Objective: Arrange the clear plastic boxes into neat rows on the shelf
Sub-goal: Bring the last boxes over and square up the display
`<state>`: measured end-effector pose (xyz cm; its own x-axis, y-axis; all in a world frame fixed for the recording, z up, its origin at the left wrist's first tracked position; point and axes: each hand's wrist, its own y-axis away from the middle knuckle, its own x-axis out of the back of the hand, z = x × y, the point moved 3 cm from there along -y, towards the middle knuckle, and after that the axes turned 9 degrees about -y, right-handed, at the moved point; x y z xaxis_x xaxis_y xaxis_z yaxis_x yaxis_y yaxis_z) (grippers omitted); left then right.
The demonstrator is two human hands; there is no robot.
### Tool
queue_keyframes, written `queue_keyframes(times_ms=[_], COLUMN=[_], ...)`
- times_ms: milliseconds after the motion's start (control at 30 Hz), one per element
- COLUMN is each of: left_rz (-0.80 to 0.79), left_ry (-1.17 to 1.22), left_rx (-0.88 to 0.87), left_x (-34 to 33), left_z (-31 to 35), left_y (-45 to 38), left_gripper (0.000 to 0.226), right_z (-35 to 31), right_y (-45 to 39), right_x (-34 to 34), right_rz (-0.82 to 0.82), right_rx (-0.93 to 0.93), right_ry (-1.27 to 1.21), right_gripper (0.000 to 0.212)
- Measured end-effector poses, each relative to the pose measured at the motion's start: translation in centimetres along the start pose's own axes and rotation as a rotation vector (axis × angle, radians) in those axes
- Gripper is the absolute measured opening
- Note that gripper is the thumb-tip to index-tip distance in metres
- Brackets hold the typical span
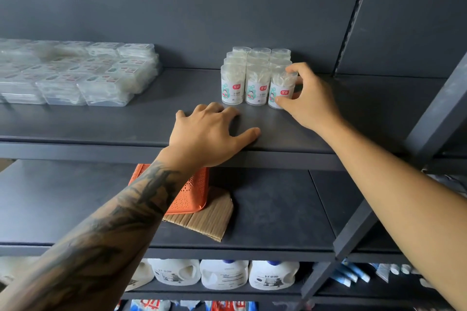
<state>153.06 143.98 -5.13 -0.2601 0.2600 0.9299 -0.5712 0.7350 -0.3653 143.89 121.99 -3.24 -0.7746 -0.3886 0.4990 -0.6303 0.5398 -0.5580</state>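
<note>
Boxes [257,78] stand in three rows on the shelf [126,124]. Right hand [307,98] grips the front right box [281,91]; left hand [214,134] rests open and flat. A rough push could tip its neighbours.

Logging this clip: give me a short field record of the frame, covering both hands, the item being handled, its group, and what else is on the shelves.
left hand: left hand rests flat on the top shelf, fingers spread
right hand: right hand grips the front right cylindrical box
handled item: clear, upright, labelled
group: cylindrical boxes in three rows running back to the wall
same shelf, left: flat clear boxes, stacked
shelf below: orange basket on cardboard
lower shelf: white jugs
</note>
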Motion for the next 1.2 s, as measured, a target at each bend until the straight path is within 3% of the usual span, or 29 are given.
queue_keyframes(times_ms=[733, 967, 1200], left_rz=[0.033, 0.047, 0.027], left_ry=[-0.013, -0.027, -0.012], left_rx=[-0.016, -0.032, -0.016], left_x=[-0.4, -0.9, -0.9], left_z=[-0.4, -0.7, 0.1], left_y=[-0.1, -0.3, 0.9], left_gripper=[0.077, 0.080, 0.079], right_z=[0.7, 0.9, -0.5], right_y=[-0.3, -0.1, 3.8], right_x=[-1.0, -1.1, 1.4], right_rz=[-0.065, -0.042, -0.097], right_rx=[-0.086, -0.116, -0.188], right_ry=[0.118, 0.113, 0.184], right_gripper=[0.070, 0.086, 0.087])
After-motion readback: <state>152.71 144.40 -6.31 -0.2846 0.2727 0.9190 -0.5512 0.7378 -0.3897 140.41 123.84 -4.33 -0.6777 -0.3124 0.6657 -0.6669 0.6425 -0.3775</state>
